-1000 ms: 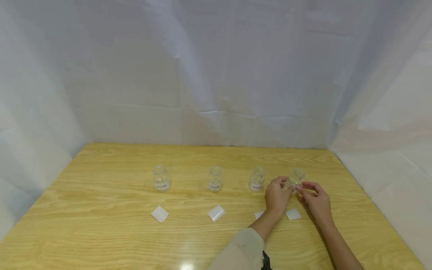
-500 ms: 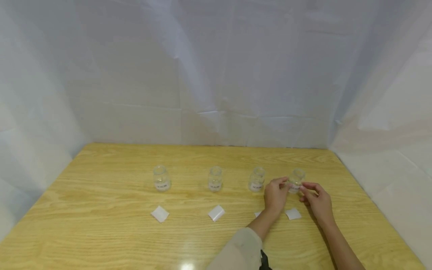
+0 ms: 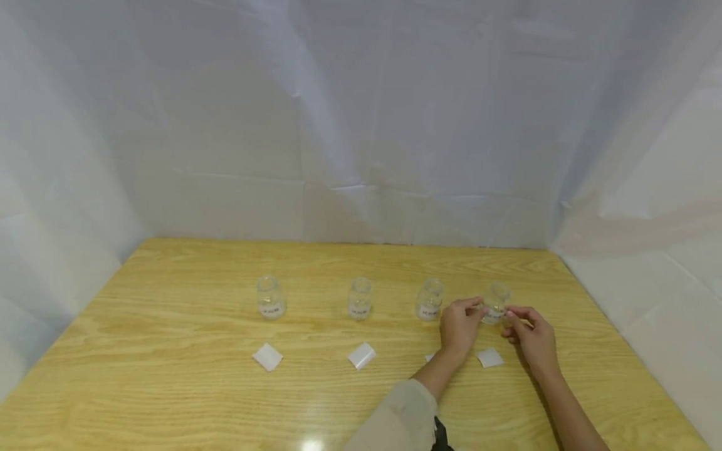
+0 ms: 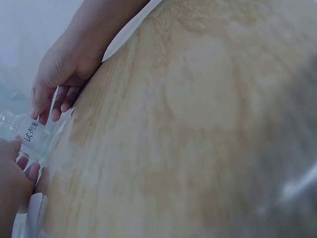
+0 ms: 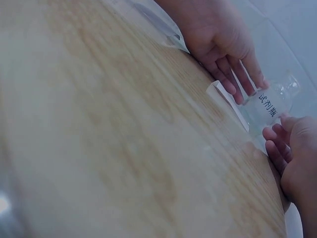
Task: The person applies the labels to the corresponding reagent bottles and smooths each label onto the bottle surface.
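Observation:
A small clear glass reagent bottle [image 3: 497, 295] stands upright at the right end of a row, between both hands. A white label [image 5: 267, 105] with black printed characters lies on its front. From the left, my left hand [image 3: 459, 327] grips the bottle, thumb at the label's left end. On the other side my right hand [image 3: 533, 343] holds it, with thumb and forefinger at the label's right end. In the left wrist view, the bottle [image 4: 30, 131] shows between the two hands, partly covered by fingers. A white paper piece [image 3: 490, 357] lies in front of it.
Three more labelled glass bottles stand to the left: a near one [image 3: 430, 299], a middle one [image 3: 360, 298] and a far-left one [image 3: 270, 298]. White paper pieces [image 3: 361, 356] lie before them, one partly behind the left forearm. White sheeting [image 3: 361, 156] walls the wooden table [image 3: 169, 351].
Both thumbs have drawn apart from the label's middle to its two ends, so the printed label now shows. My right hand has shifted slightly right; the bottle stays in place.

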The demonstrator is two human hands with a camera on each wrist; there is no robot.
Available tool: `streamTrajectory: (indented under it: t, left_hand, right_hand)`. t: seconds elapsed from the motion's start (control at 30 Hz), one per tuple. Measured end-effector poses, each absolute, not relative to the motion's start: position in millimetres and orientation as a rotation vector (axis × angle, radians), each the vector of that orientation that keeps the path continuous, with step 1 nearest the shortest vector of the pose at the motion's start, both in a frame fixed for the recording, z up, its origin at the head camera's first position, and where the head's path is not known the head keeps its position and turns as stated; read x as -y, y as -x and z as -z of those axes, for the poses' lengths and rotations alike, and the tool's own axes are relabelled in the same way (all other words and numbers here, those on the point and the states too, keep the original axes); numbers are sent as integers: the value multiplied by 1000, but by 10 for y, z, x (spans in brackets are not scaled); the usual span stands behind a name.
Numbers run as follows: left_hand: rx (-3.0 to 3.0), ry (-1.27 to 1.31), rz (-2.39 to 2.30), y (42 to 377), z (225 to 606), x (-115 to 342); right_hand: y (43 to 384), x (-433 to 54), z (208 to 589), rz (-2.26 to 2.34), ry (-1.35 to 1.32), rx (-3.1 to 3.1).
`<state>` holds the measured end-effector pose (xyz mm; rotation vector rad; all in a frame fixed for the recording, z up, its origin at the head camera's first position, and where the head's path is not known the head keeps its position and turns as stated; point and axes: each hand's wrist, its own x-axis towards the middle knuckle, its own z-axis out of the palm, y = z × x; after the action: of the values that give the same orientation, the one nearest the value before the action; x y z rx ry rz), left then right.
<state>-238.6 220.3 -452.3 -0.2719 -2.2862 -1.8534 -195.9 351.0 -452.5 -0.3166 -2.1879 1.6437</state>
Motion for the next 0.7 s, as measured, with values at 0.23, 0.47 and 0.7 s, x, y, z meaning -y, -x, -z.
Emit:
streamTrajectory:
  t: [0.23,0.47,0.7]
  left_hand:
    - [2289,267,1932,2376,4489,-2186]
    - [2390,283,1911,2374,4480,-2179]
    - [2420,318,1760,2369,4500,-2196]
  right_hand:
    - [1950,-3509,4512,-1666,291,2185]
    - [1936,-3527,4502,-1595,243,2321]
    - [1957,-3531,4539,-1513,176,2394]
